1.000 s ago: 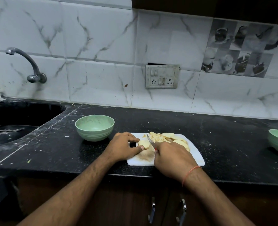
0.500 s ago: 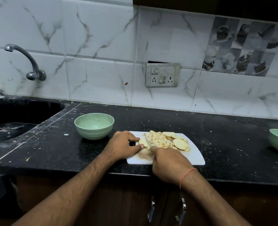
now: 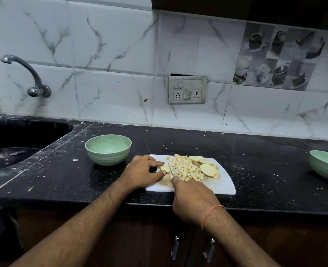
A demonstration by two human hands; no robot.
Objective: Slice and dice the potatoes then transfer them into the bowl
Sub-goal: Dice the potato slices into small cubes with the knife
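Potato slice, pale and flat, lies on the left part of the white cutting board, pinned between the curled fingertips and thumb of the left hand. The knife stands with its narrow blade just right of that slice, tip pointing away from the person; its handle is hidden inside the right hand, whose fingers are wrapped tightly around it. Right of the blade sits a heap of diced potato, and beyond it several uncut round slices overlap near the board's right side. The board rests on the black countertop. A green bowl stands just left of the board, near the left hand. A second green bowl sits well apart at the far right edge.
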